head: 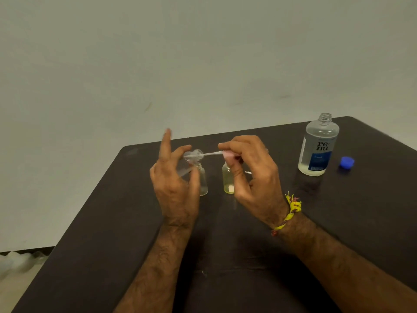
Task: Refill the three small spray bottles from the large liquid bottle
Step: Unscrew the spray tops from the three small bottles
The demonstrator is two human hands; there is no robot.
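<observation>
- The left hand [174, 177] holds a small clear spray bottle [189, 164] tilted on its side, thumb and curled fingers around it, with the forefinger sticking straight up.
- The right hand [250, 175] pinches a pink spray cap [228, 155] between thumb and fingertips; its thin white dip tube [208, 154] runs across the gap between the hands to the mouth of the held bottle (whether the tip is inside the neck is too blurred to tell).
- Just beyond the left hand, partly hidden by its thumb, a second clear small bottle [203, 181] stands upright on the dark table [225, 256].
- Between the hands, tucked against the right thumb, a small bottle with yellowish liquid [228, 180] stands upright, uncapped.
- Well off to the far right of the right hand, the large liquid bottle [318, 146] stands open, its label reading "renu", with clear liquid inside.
- Its blue cap [347, 162] lies on the table just right of it, apart from it.
- A yellow thread band [291, 211] circles the right wrist.
</observation>
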